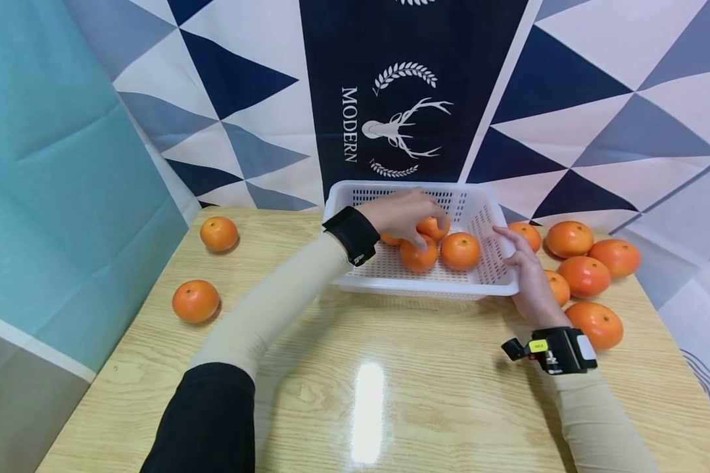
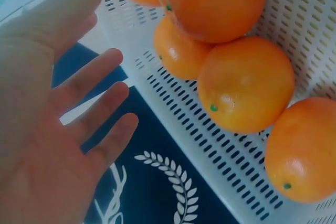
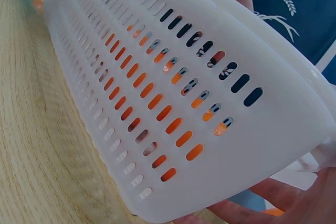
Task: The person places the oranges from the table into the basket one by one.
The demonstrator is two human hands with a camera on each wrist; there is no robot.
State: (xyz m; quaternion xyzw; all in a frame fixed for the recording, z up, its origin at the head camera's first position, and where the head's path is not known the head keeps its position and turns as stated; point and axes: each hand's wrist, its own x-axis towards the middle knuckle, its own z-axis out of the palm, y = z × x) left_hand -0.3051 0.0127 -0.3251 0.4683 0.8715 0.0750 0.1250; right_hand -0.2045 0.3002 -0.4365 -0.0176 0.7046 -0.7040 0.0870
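We have about four oranges [image 1: 460, 250] in the white basket [image 1: 485, 284] at frame centre. Our left hand [image 1: 403, 213] hovers over them, fingers relaxed, holding nothing; our right hand [image 1: 526, 272] steadies the basket's right rim. Two oranges at left [image 1: 196, 300] and six at right [image 1: 594, 324] remain on the table [image 1: 355, 394].

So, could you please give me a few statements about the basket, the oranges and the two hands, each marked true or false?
1. The white basket holds oranges. True.
2. The left hand is over the fruit inside the basket. True.
3. The right hand lies flat on the table, apart from the basket. False: it holds the basket's right rim.
4. Two oranges lie on the table left of the basket. True.
5. The table right of the basket is bare. False: several oranges lie there.
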